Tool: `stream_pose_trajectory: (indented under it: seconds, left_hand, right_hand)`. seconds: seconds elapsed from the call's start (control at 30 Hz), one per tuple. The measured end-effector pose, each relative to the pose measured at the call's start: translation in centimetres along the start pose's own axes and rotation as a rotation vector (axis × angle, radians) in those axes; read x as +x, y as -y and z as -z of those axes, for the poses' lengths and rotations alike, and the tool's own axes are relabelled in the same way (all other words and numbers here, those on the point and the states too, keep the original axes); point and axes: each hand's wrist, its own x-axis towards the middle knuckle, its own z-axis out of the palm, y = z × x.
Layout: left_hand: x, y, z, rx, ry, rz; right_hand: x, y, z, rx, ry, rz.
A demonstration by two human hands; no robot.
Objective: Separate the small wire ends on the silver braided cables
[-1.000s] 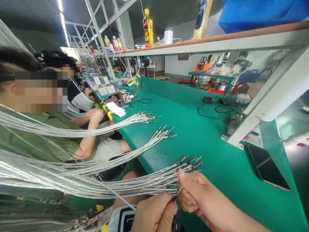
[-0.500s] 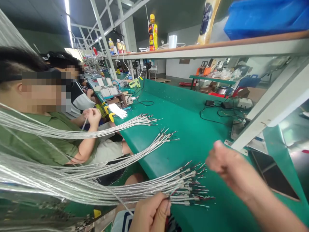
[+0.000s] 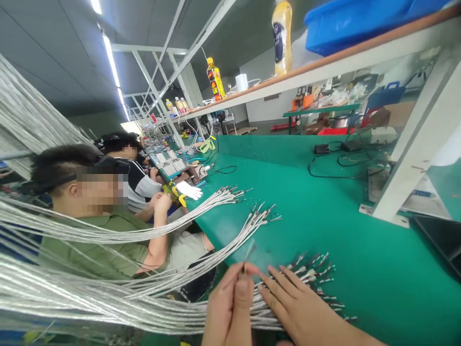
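My left hand point(image 3: 232, 298) is closed at the bottom centre, its thumb and fingers pinching a thin cable end that points up and is blurred. Right beside it, my right hand point(image 3: 297, 302) lies palm down with its fingers spread over the nearest bundle of white cables point(image 3: 165, 312). The stripped ends of that bundle, with red and black wires, stick out past my right hand. Two more cable bundles, a middle one point(image 3: 248, 230) and a farther one point(image 3: 216, 202), rest with their stripped ends on the green table point(image 3: 288, 192).
A person in a green shirt point(image 3: 104, 250) sits at the left, others beyond. A white glove point(image 3: 189, 190) and a metal fixture point(image 3: 173, 163) lie farther along the table. Black adapters point(image 3: 321, 149) with cords lie at the back. A shelf post point(image 3: 406, 158) stands at the right.
My right hand has come left and down from above the table onto the near bundle, its fingers now spread. My left hand has risen slightly. The camera view has shifted.
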Motion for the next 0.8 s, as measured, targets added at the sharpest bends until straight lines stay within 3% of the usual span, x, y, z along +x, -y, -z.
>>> stream_pose_trajectory:
  seconds: [0.1, 0.17, 0.2, 0.33, 0.43, 0.53, 0.63, 0.73, 0.8]
  left_hand:
    - [3.8, -3.0, 1.3, 0.024, -0.069, -0.133]
    - [7.8, -3.9, 1.3, 0.104, -0.019, -0.309]
    - [10.1, -3.7, 1.0, 0.129, -0.013, -0.332]
    - [17.7, 0.3, -2.1, 0.255, -0.046, -0.223]
    - [19.5, 4.1, -3.8, 0.396, -0.074, -0.107]
    - [17.3, 5.3, -2.8, 0.513, -0.138, -0.082]
    - [12.1, 3.7, 0.2, 0.565, -0.132, -0.137]
    - [5.4, 2.7, 2.2, 0.571, -0.018, -0.179]
    - [1.3, 3.5, 2.0, 0.612, 0.161, -0.19]
  right_hand:
    - [-0.2, 0.0, 0.3, 0.107, 0.117, -0.05]
    - [-0.4, -0.1, 0.7, 0.185, 0.144, -0.068]
    - [-0.6, -0.1, 0.9, 0.211, 0.14, -0.071]
    - [-1.4, -0.4, 0.5, 0.264, 0.102, -0.076]
    - [-1.8, -0.5, 0.2, 0.292, 0.106, -0.073]
    - [-1.7, -0.6, 0.0, 0.29, 0.094, -0.063]
    - [-1.5, -0.5, -0.2, 0.264, 0.069, -0.079]
    - [-1.2, -0.5, -0.2, 0.217, 0.056, -0.139]
    - [-1.0, -0.6, 0.0, 0.194, 0.055, -0.149]
